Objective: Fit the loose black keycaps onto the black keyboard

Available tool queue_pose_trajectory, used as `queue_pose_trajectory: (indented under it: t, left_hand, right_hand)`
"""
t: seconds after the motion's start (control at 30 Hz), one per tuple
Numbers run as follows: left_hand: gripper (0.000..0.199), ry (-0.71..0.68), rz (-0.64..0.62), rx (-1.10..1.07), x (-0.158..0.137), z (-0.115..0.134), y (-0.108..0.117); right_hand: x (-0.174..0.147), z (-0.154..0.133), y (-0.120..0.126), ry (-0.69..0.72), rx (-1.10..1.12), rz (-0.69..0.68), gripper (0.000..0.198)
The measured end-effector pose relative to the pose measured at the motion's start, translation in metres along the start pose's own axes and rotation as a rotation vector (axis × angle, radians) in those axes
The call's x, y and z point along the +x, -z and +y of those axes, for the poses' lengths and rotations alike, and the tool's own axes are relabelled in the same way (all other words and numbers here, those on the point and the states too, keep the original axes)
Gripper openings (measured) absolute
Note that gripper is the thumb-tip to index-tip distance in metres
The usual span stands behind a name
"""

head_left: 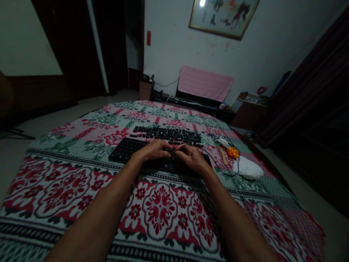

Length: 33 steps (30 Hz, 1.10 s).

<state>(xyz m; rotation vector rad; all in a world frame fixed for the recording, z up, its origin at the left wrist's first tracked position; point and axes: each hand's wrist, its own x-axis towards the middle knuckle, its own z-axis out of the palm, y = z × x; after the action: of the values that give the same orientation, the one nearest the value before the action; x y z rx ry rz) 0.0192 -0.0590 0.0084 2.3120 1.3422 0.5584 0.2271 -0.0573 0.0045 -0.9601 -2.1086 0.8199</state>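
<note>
A black keyboard base lies on the patterned bedcover, bare of keycaps on its left part. Behind it many loose black keycaps are spread in rough rows. Over the middle of the base, my left hand has its thumb and forefinger bent toward a small dark thing. Close beside it on the right, my right hand is closed in a pinch at the same spot. The small thing between the fingertips is too dark to name. My hands cover much of the base's centre and right part.
To the right lie a white cloth or bag, an orange crumpled item, a wooden-looking brush or handle and a dark cable. The bedcover reaches the bed's edges. Beyond stands a low stand with a pink towel.
</note>
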Motion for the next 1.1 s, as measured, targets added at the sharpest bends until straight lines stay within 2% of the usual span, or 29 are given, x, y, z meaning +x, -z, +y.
queue_pose_trajectory:
  t: [0.07, 0.2, 0.37, 0.47, 0.63, 0.73, 0.83, 0.97, 1.03, 1.1]
  left_hand:
    - [0.029, -0.003, -0.057, -0.007, 0.002, 0.004, -0.004]
    - [0.028, 0.008, -0.019, -0.07, 0.004, 0.002, -0.016]
    - [0.026, -0.033, -0.07, -0.045, 0.005, -0.01, -0.022]
    - [0.026, -0.039, -0.044, -0.009, 0.006, -0.013, -0.021]
    - [0.027, -0.029, -0.003, -0.012, 0.005, -0.011, -0.016]
    - [0.028, -0.02, 0.037, 0.001, 0.004, -0.01, -0.012]
    - [0.028, 0.057, 0.129, 0.066, 0.004, -0.014, -0.007]
    - [0.032, 0.265, 0.273, 0.268, 0.012, -0.022, -0.004]
    - [0.034, 0.376, 0.299, 0.322, 0.021, -0.026, -0.005]
    - [0.035, 0.443, 0.274, 0.331, 0.032, -0.03, -0.008]
  right_hand:
    - [0.001, 0.0, -0.002, -0.01, 0.042, 0.025, 0.022]
    - [0.002, -0.002, -0.002, -0.03, 0.107, 0.07, 0.022]
    - [0.0, -0.001, -0.002, -0.024, 0.07, -0.032, 0.019]
    - [0.001, -0.001, -0.003, -0.005, 0.021, -0.052, 0.02]
    - [0.002, 0.004, -0.003, -0.029, -0.049, 0.02, 0.021]
    - [0.002, 0.014, -0.005, -0.052, -0.019, 0.078, 0.02]
    - [0.002, 0.024, -0.009, -0.077, 0.101, 0.146, 0.022]
    - [0.0, 0.037, -0.018, -0.091, 0.157, 0.282, 0.027]
    - [-0.001, 0.042, -0.021, -0.087, 0.142, 0.315, 0.028]
    - [-0.002, 0.045, -0.023, -0.083, 0.124, 0.325, 0.027]
